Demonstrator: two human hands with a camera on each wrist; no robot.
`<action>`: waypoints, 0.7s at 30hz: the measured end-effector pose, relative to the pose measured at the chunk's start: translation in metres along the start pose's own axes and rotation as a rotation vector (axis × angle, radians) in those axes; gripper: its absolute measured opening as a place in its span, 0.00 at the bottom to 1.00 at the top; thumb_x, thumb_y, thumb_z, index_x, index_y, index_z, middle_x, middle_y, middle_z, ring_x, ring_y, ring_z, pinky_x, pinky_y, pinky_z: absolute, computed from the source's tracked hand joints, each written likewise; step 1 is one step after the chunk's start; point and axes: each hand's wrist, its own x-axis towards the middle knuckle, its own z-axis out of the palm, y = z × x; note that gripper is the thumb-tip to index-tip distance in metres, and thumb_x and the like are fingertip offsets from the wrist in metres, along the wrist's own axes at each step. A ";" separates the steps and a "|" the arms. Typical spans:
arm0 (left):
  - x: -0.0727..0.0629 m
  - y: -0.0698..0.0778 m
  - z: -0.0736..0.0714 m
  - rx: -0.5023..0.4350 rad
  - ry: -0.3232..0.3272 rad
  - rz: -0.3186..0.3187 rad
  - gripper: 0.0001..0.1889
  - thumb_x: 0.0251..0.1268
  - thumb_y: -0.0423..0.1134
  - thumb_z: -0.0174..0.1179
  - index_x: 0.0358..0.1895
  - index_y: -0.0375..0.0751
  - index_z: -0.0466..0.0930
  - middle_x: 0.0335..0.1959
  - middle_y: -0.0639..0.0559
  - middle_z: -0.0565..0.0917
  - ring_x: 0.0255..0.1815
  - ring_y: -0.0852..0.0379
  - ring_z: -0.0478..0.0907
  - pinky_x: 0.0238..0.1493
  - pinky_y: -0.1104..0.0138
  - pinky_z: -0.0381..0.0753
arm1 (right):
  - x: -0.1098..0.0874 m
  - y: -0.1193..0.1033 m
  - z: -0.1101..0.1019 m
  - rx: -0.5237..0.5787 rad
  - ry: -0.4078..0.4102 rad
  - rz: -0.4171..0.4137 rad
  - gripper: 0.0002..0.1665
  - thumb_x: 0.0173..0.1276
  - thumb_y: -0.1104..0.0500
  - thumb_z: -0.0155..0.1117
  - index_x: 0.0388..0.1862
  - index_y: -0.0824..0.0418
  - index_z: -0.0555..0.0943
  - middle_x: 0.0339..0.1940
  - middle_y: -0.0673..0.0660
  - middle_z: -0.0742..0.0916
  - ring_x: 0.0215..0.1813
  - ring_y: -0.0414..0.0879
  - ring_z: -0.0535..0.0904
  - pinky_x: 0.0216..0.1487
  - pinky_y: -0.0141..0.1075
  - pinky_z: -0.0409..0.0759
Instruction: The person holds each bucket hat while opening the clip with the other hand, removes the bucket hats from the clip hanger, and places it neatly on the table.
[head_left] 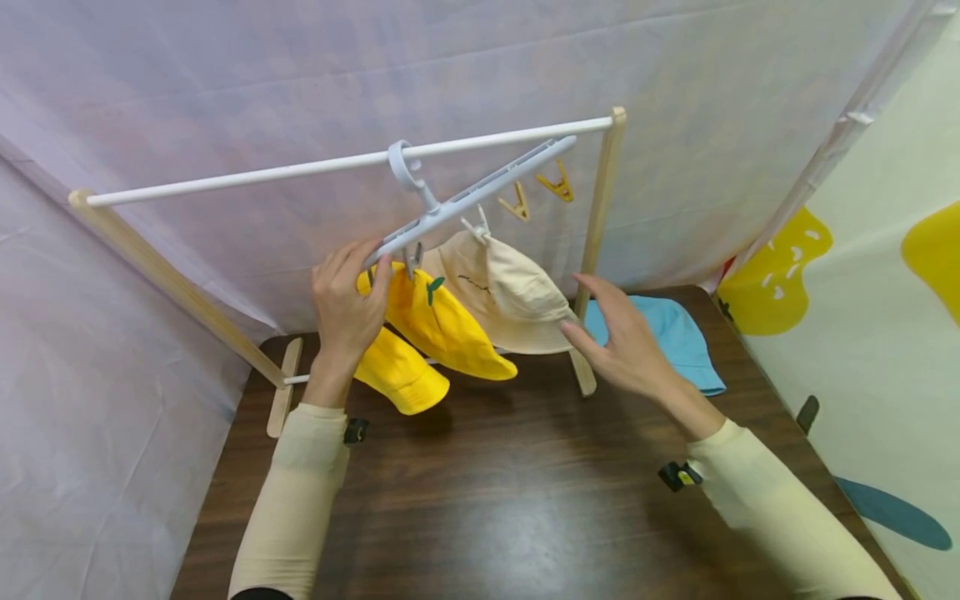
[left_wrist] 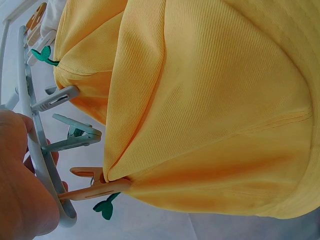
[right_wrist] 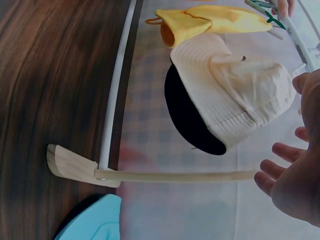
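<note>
Hanger (head_left: 495,188) hooks over a rod (head_left: 285,171), the left hand (head_left: 345,300) gripping one end, apparently for steadiness; the right hand (head_left: 628,346) hovers empty, fingers parted, beside the cream hat (head_left: 517,287).

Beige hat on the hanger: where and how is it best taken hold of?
Probably by the brim of the beige hat, pinched from the right: it hangs below the white clip, while a yellow hat crowds the left side.

In the head view, a dark wood-grain table (head_left: 495,483) is spreading toward 6 o'clock; pale cloth (head_left: 300,75) is hanging from 9 round to 12. At 3 o'clock a white panel (head_left: 877,358) is showing 2 yellow shapes (head_left: 761,312) and, toward 4, a blue-grey oval (head_left: 896,512).
</note>
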 end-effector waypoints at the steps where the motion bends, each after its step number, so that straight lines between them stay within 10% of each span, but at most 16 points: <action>1: 0.000 0.000 0.000 0.000 0.000 0.000 0.16 0.83 0.41 0.67 0.60 0.31 0.92 0.57 0.33 0.94 0.54 0.32 0.90 0.55 0.50 0.73 | 0.002 -0.001 0.001 0.001 -0.004 0.006 0.44 0.79 0.55 0.73 0.88 0.64 0.69 0.86 0.68 0.77 0.86 0.69 0.72 0.86 0.69 0.69; 21: 0.000 0.000 0.001 -0.006 0.005 0.007 0.16 0.84 0.40 0.67 0.60 0.32 0.92 0.56 0.33 0.94 0.52 0.32 0.90 0.54 0.48 0.73 | 0.035 -0.010 0.017 0.058 -0.012 -0.003 0.40 0.81 0.56 0.73 0.85 0.67 0.72 0.82 0.68 0.81 0.79 0.68 0.79 0.77 0.65 0.79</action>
